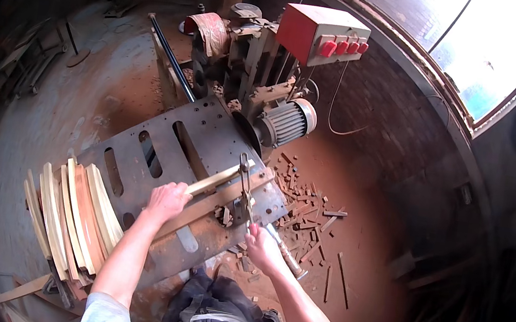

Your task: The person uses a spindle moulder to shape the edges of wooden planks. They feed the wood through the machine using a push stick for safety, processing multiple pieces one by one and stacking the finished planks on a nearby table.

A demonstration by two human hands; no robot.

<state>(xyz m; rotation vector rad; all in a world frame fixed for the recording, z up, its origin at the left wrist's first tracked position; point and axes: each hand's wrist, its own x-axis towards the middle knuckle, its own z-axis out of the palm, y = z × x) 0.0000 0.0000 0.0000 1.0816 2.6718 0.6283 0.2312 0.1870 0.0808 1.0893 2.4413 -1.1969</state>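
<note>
My left hand (168, 201) is closed round the near end of a pale wooden strip (216, 179) that lies along a wooden fence bar (199, 209) on a steel machine table (132, 177). A slotted metal clamp lever (245, 175) stands over the strip's far end. Around the lower end of that lever, my right hand (264, 248) has its fingers closed; the exact grip is partly hidden. Beyond the strip, a dark round disc (247, 135) sits at the table's far edge, beside a grey electric motor (286, 122).
A stack of curved wooden slats (71, 218) rests on the table's left end. Wood offcuts (306, 216) and sawdust cover the floor at right. A red and white switch box (323, 36) stands above the motor. A dark bar (170, 58) extends behind the table.
</note>
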